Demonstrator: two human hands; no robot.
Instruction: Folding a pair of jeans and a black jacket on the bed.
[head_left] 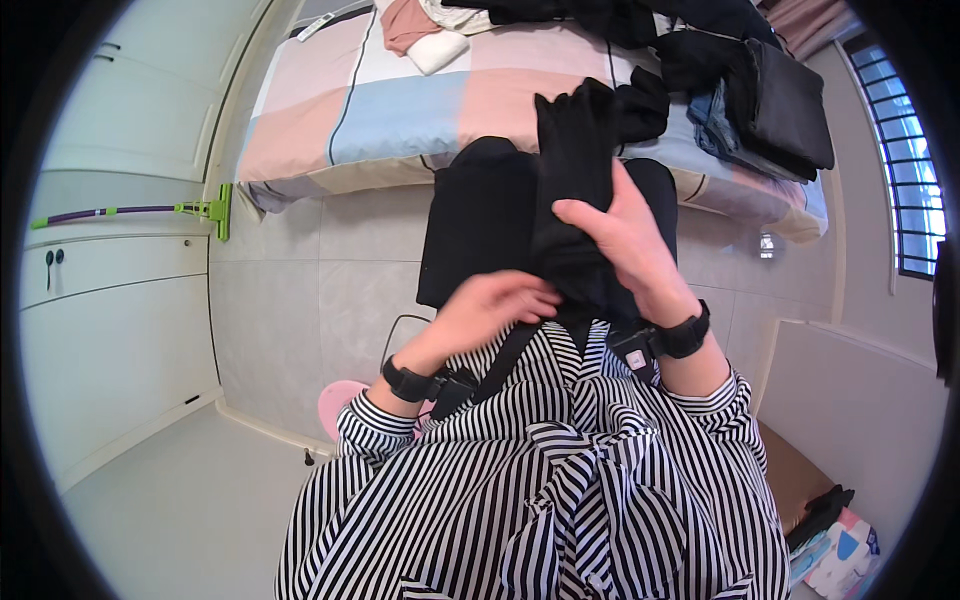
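A long, narrow bundle of black folded cloth (pixel 572 180), apparently a garment, lies over my lap and points toward the bed. My right hand (pixel 640 245) grips its right side, thumb on top and the other fingers out of sight beneath. Slightly blurred, my left hand (pixel 495 308) is at the near end of the cloth with fingers stretched toward it; it holds nothing that I can see. Under the cloth are my legs in black trousers (pixel 478 225), and the two blacks are hard to tell apart where they meet.
Ahead stands a bed (pixel 400 115) with a checked cover. Dark folded clothes (pixel 785 105) are stacked at its right, loose garments (pixel 425 35) at the back. A green-headed mop (pixel 215 210) leans by white cabinets (pixel 120 320) at left. A pink round object (pixel 340 405) is beside me.
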